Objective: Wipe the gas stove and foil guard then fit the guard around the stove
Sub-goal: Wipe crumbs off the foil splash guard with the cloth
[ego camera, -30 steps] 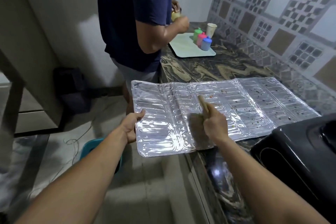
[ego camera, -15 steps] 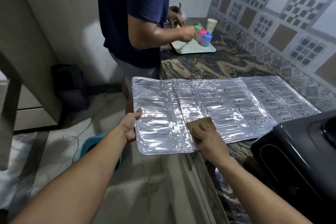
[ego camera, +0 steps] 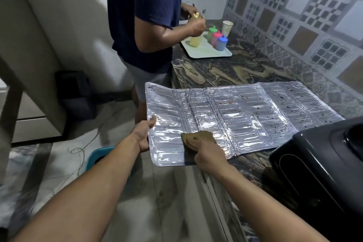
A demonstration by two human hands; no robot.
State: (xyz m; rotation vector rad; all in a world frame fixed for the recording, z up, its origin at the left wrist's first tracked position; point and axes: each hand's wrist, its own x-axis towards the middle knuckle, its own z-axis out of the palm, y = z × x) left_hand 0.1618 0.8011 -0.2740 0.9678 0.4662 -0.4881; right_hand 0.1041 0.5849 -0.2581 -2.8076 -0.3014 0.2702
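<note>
From the head view, the foil guard [ego camera: 245,116] lay flat on the worktop [ego camera: 235,70] beside the stove [ego camera: 318,167], its left end overhanging the edge, where the left hand [ego camera: 144,133] pinched it while the right hand [ego camera: 208,155] pressed a brown cloth [ego camera: 198,137] onto it.

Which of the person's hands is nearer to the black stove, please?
The right hand, wiping the foil guard with a cloth, is nearer the stove. The left hand holds the guard's far left edge.
</note>
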